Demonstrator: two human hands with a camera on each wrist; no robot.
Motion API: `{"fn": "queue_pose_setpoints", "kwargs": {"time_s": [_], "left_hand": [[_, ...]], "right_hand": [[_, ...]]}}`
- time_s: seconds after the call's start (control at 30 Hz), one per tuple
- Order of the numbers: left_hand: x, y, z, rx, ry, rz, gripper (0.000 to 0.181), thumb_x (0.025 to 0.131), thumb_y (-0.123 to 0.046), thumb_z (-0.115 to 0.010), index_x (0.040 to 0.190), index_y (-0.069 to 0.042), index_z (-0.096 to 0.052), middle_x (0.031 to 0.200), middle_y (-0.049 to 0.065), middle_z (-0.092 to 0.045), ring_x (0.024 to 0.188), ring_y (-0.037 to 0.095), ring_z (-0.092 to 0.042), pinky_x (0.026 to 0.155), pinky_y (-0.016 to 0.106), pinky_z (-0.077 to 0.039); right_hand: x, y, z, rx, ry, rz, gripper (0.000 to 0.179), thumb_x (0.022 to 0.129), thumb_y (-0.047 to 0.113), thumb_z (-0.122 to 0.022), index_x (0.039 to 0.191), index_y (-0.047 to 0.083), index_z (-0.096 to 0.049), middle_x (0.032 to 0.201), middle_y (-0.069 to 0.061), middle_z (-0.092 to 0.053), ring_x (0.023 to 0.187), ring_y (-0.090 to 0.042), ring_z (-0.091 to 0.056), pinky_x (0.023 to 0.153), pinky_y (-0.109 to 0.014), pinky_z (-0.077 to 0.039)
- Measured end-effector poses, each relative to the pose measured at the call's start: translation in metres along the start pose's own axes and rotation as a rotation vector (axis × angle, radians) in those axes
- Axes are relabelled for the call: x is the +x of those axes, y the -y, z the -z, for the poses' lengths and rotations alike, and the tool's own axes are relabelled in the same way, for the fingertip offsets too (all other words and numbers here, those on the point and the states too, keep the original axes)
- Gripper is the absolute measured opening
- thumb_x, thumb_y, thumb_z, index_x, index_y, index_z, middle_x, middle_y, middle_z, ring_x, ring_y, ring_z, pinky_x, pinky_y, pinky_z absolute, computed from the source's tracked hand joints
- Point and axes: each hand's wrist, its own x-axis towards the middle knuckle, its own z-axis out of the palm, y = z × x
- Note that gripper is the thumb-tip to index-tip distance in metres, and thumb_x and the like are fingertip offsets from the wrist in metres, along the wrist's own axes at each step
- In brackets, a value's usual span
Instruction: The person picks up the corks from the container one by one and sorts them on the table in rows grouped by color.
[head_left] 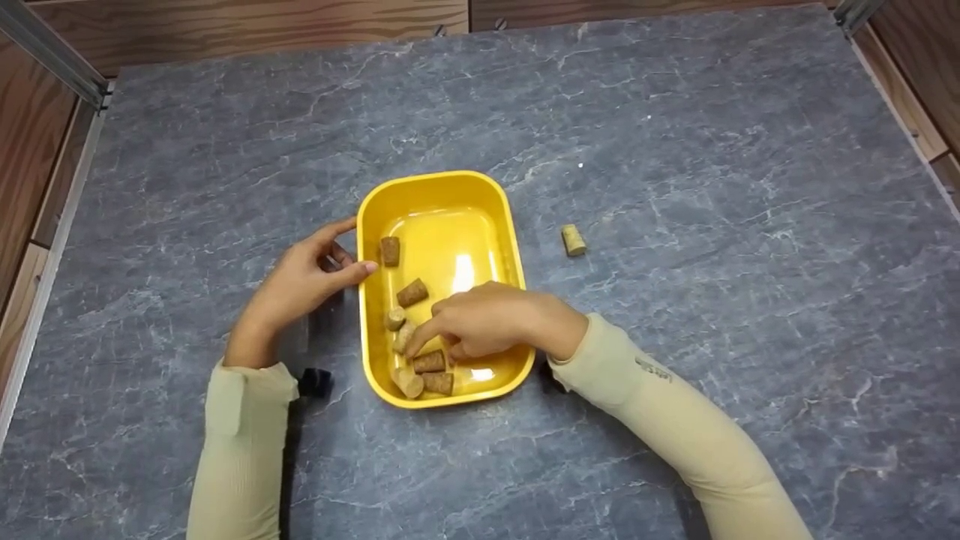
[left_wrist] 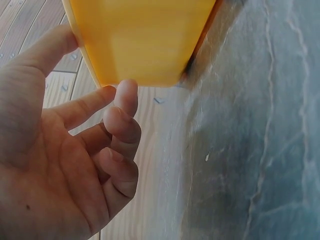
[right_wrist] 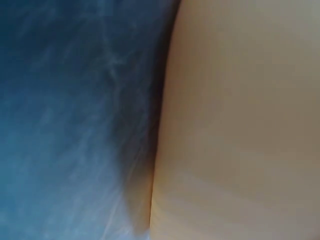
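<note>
A yellow plastic tub point(head_left: 435, 401) stands on the table with several corks inside. My left hand point(head_left: 304, 277) holds its left side, thumb over the rim and index finger against the outer wall. In the left wrist view the left hand's point(left_wrist: 75, 155) other fingers curl loosely below the tub point(left_wrist: 140, 45). My right hand point(head_left: 487, 319) reaches into the tub, its extended index finger touching a pale cork point(head_left: 403, 337); the other fingers are partly hidden. Around it lie a brown cork point(head_left: 430, 361), a pale cork point(head_left: 408, 382) and a brown cork point(head_left: 412, 292).
One pale cork point(head_left: 574, 240) lies on the grey marbled table point(head_left: 712, 262), right of the tub. Wooden panels point(head_left: 262, 26) border the table at the back and sides. The right wrist view is blurred, filled by a beige surface point(right_wrist: 240, 120) and the tabletop.
</note>
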Motion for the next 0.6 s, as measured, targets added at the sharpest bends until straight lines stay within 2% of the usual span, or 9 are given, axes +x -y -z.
{"fn": "queue_pose_setpoints", "kwargs": {"time_s": [0.4,0.6], "left_hand": [[-0.0001,0.0011,-0.0001,-0.015,0.001,0.013,0.069,0.089,-0.038,-0.067,0.148,-0.016,-0.039,0.097,0.009,-0.06,0.077,0.018,-0.05,0.062,0.024,-0.044],[0.0006,0.0015,0.0006,-0.012,0.009,0.02,0.068,0.09,-0.039,-0.067,0.149,-0.018,-0.038,0.096,0.008,-0.06,0.075,0.018,-0.05,0.062,0.025,-0.043]], "right_hand": [[0.0013,-0.0003,-0.0023,0.016,-0.012,-0.014,0.042,0.089,0.017,-0.066,0.126,0.038,-0.063,0.089,0.001,-0.058,0.072,-0.013,-0.051,0.063,-0.031,-0.042],[-0.0041,-0.0014,0.0,0.043,-0.076,-0.013,0.036,0.089,0.02,-0.067,0.122,0.036,-0.065,0.088,0.0,-0.06,0.076,-0.013,-0.052,0.066,-0.032,-0.043]]}}
